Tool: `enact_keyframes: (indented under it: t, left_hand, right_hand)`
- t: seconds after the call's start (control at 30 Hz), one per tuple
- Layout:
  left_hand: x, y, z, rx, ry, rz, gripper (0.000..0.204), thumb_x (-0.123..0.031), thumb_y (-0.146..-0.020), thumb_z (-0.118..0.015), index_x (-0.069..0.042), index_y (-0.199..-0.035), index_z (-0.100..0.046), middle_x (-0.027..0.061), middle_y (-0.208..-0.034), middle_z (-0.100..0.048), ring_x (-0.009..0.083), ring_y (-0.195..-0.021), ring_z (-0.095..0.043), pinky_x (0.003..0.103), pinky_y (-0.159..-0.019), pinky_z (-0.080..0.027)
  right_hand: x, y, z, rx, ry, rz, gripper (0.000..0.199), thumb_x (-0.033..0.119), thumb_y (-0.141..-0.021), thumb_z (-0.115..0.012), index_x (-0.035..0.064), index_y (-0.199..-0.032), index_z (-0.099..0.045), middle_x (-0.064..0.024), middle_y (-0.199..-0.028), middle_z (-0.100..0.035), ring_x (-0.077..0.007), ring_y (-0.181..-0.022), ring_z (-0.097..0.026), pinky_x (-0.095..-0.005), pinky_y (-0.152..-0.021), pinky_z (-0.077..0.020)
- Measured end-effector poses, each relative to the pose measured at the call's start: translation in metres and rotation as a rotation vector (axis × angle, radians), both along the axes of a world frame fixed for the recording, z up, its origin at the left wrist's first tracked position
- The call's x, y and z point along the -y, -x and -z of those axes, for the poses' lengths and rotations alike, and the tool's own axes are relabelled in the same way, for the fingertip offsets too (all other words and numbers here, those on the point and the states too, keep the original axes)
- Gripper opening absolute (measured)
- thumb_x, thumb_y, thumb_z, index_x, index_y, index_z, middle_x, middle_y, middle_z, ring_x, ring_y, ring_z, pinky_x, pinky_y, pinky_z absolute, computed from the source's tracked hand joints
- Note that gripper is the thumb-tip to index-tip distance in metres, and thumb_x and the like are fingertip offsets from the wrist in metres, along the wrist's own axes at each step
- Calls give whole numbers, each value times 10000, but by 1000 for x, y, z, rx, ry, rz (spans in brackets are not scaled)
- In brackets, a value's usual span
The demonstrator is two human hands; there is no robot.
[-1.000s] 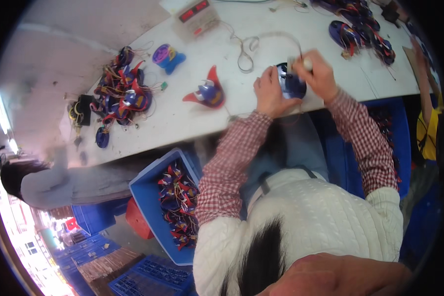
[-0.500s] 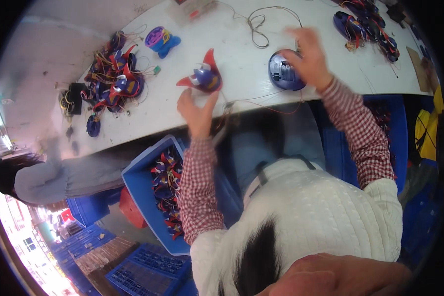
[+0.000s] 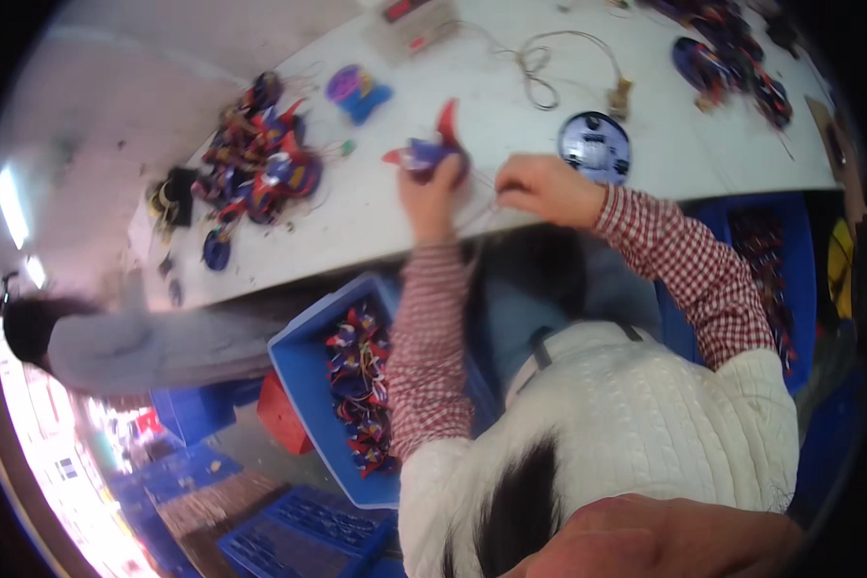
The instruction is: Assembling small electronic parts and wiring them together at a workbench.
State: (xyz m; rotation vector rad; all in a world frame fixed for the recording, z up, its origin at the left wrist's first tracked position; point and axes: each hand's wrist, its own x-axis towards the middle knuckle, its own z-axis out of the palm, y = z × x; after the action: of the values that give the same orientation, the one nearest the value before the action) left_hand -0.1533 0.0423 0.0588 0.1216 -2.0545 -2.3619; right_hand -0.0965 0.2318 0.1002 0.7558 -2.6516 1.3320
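Observation:
My left hand (image 3: 428,204) is closed around a small purple toy part with red horns (image 3: 435,156), just above the near side of the white table. Thin wires (image 3: 482,204) trail from that part toward my right hand (image 3: 551,191), whose fingertips are pinched together on them. Motion blur hides the exact grip. Just beyond my right hand lies a round dark-rimmed disc (image 3: 595,146) with a pale, shiny middle, touched by neither hand.
Wired horned parts lie in a heap (image 3: 260,159) at the table's left, beside a purple and blue piece (image 3: 356,91). More parts (image 3: 727,63) are piled far right. A looped cable (image 3: 539,72) lies behind. Blue crates (image 3: 303,385) stand below; another person (image 3: 154,342) is at left.
My left hand has closed on the horned part. My right hand has left the round disc, moving left and nearer to pinch the wires. The whole view has shifted slightly.

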Motion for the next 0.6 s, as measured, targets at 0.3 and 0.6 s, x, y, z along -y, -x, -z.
enact_keyframes:
  t: [0.3, 0.6]
  left_hand:
    - [-54, 1, -19, 59, -349, 508, 519, -38, -715, -710, 32, -1182, -496, 166, -1060, -590, 232, -915, -583, 291, -848, -474]
    - [-117, -22, -7, -7, -141, 617, 536, -5, -635, -753, 68, -1108, -512, 195, -964, -614, 254, -854, -622, 312, -784, -532]
  right_hand:
    - [-93, 2, -26, 518, 520, 392, 109, 75, -774, -651, 30, -872, -644, 9, -641, -575, -112, -572, -501, -240, -561, -436]
    - [-115, 0, 51, -388, -249, 749, 132, 96, -751, -571, 68, -879, -569, -117, -974, -492, -297, -885, -484, -350, -810, -409]
